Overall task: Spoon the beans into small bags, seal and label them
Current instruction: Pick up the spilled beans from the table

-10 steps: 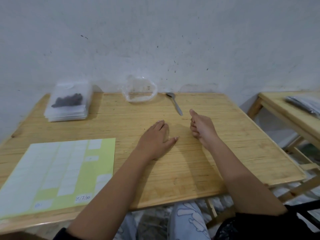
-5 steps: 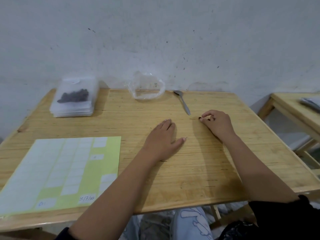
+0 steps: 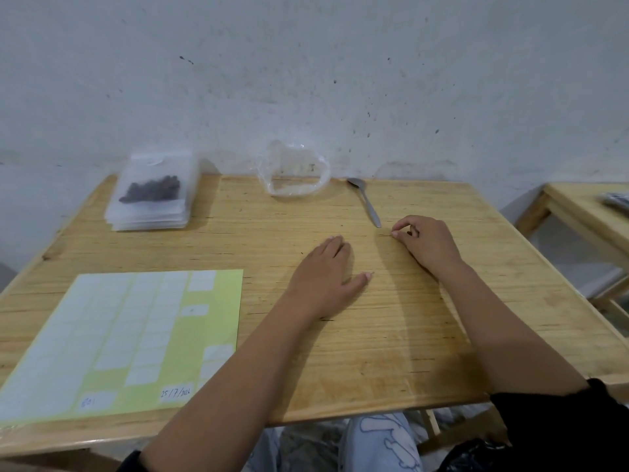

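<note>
Beans dark, lumpy, inside clear flat bag; metal spoon slim.

matt wooden table, shiny metal spoon

Dim, even, cool light fills the scene. The stack of clear plastic pouches throws a soft shadow to its right, and a broad blurred shadow lies on the pale wooden table between the forearms. The crumpled clear bag shows faint glints. Wide-angle distortion bows the table's edges. Handwriting on the yellow-green label sheet looks soft.
</note>
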Motion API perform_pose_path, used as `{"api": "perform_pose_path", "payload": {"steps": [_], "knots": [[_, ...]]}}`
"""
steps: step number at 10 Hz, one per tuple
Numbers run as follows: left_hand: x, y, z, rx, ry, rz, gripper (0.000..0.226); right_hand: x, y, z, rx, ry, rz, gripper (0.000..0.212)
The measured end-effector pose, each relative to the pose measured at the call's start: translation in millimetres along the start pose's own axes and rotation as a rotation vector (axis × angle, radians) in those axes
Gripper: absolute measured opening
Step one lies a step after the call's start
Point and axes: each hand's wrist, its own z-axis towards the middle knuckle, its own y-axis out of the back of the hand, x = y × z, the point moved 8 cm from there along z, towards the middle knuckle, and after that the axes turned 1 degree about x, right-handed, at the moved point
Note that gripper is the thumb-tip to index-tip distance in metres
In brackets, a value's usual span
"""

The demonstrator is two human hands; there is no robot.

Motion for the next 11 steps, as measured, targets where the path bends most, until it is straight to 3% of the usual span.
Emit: {"api": "perform_pose_path", "payload": {"steps": [3,4,5,7,8,11], "knots": [[-0.5,1.7,0.7,-0.014,-0.002,-0.011,0.072,2.2,1.2,-4.8,-0.035,-0.028,0.048,0.013],[0.7,8.6,3.5,-0.014,0.009,-0.089,0.063,9.9,1.0,-8.4,-0.063,-0.015,0.121,0.015],[14.8,33.8,14.4,-0.115,0.047,-0.230,0.040,23.4,0.5,-10.3,-0.074,0.021,0.152,0.014],[76.9,115.1,39.3,-0.575,0.158,-0.398,0.021,40.1,-2.1,2.3,-0.103,0.059,0.188,0.013],[108.9,124.1,57.1,-0.626,0.244,-0.414,0.018,45.2,-7.8,13.4,-0.114,0.081,0.191,0.014],[156.7,99.9,101.6,-0.475,0.359,-0.412,0.032,43.2,-22.2,32.9,-0.090,0.072,0.203,0.010]]}}
